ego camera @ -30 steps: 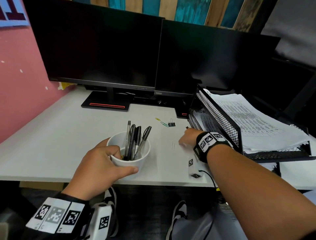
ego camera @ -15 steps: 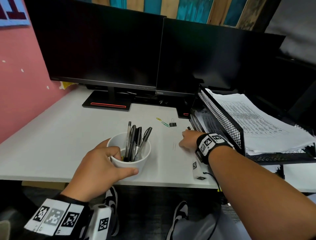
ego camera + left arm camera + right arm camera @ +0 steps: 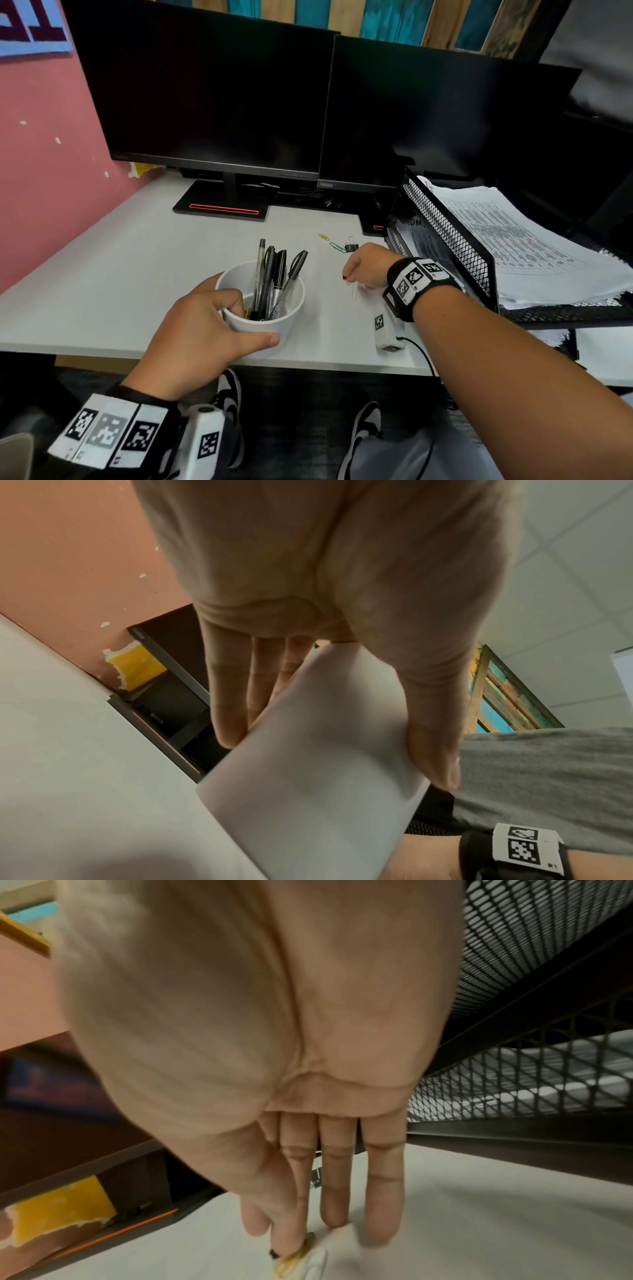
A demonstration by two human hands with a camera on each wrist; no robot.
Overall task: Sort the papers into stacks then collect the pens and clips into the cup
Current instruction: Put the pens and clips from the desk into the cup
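Note:
A white cup (image 3: 270, 325) with several pens (image 3: 277, 274) stands near the desk's front edge, and my left hand (image 3: 219, 322) grips its rim and wall, as the left wrist view shows on the cup (image 3: 308, 791). To its right, my right hand (image 3: 352, 272) pinches a few small clips (image 3: 349, 282) between thumb and forefinger, low over the desk. The right wrist view shows a yellow clip (image 3: 291, 1260) at those fingertips. A yellow paper clip (image 3: 323, 236), a green paper clip (image 3: 337, 246) and a black binder clip (image 3: 351, 245) lie just beyond that hand.
A black mesh tray (image 3: 448, 233) with a stack of printed papers (image 3: 513, 246) stands right of my right wrist. Two dark monitors (image 3: 219, 102) on stands fill the back of the white desk (image 3: 120, 267). A pink wall is on the left.
My right hand has shifted a little to the left, away from the tray, and small clips now show at its fingertips. My left hand has stayed on the cup.

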